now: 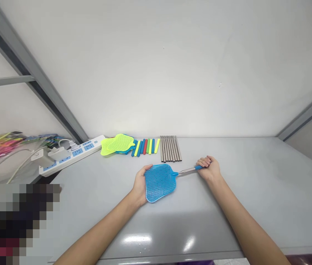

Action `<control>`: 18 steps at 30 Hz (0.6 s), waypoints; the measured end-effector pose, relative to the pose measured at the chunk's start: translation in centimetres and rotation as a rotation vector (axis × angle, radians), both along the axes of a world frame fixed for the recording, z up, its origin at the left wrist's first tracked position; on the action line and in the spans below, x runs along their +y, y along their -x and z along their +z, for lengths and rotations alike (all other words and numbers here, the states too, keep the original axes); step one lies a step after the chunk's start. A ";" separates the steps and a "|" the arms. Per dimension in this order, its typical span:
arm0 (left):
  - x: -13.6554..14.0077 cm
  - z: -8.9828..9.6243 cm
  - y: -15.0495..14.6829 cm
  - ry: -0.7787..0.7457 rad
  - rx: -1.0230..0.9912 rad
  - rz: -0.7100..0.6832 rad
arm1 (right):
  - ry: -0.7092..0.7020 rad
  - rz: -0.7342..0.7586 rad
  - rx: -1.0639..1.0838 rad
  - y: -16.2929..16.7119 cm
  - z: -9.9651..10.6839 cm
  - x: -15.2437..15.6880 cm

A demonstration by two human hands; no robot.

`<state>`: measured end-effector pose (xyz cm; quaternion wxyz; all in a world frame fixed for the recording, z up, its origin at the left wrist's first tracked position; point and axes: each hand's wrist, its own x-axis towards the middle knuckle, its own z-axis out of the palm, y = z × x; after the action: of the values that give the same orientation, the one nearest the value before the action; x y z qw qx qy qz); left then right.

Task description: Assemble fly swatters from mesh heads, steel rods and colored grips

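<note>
A blue fly swatter (pixel 160 183) is held above the grey table, its mesh head to the left and its short metal rod running right to a blue handle. My left hand (pixel 139 186) grips the left edge of the mesh head, thumb on top, with the other fingers hidden beneath. My right hand (pixel 209 168) is wrapped round the blue handle, which it mostly covers. Behind the swatter lie several metal tubes (pixel 170 149) side by side. Left of them is a row of coloured handles (pixel 146 147) in blue, yellow, red and green.
Loose swatter heads (pixel 118 144), yellow over blue, are stacked at the back left. Beside them a white power strip (pixel 73 156) carries plugs and cables. Colourful bagged items (pixel 1 147) lie farther left. A white wall (pixel 172 73) rises behind the table (pixel 269 191).
</note>
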<state>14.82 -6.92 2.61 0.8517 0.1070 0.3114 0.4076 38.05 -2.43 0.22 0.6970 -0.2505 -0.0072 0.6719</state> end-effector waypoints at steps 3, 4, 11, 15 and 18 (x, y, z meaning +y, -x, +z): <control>0.0 0.1 -0.1 0.010 0.028 0.012 | 0.008 0.008 0.000 -0.1 0.0 0.0; 0.0 0.2 -0.1 0.011 0.034 0.011 | 0.013 0.006 0.004 -0.1 0.0 0.0; -0.1 0.2 -0.2 0.005 0.042 0.024 | 0.059 -0.017 0.048 0.1 0.4 -0.1; -0.1 0.1 -0.1 -0.017 -0.001 0.025 | 0.082 -0.023 0.076 0.2 0.6 -0.2; -0.1 0.2 0.0 -0.051 -0.053 0.025 | 0.089 -0.019 0.091 0.4 0.8 -0.2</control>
<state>14.81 -7.03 2.85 0.8515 0.1140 0.2796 0.4288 37.63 -2.63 0.97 0.6912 -0.2506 0.0567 0.6755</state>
